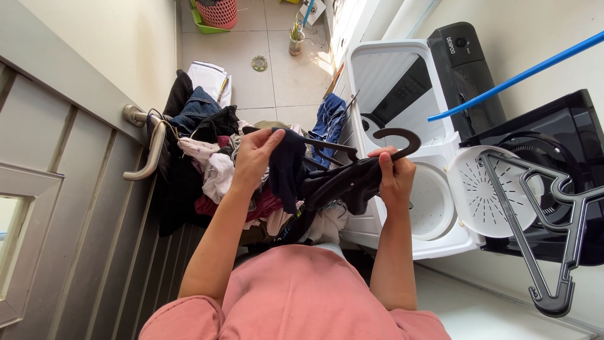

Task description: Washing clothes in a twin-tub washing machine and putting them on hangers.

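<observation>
My left hand [253, 158] grips one end of a dark navy garment [288, 169] and lifts it over a heap of mixed laundry [217, 173]. My right hand [395, 175] holds a black plastic hanger [395, 141] by its neck, hook pointing up, with the rest of the dark garment bunched under it. The cloth stretches between both hands. A second black hanger lies partly under the garment.
A white twin-tub washing machine [402, 94] stands open on the right, its round perforated lid [487, 192] tipped aside. A grey hanger [553, 220] rests on the black lid. A blue rod [516, 79] crosses above. A door with a metal handle [148, 148] is on the left.
</observation>
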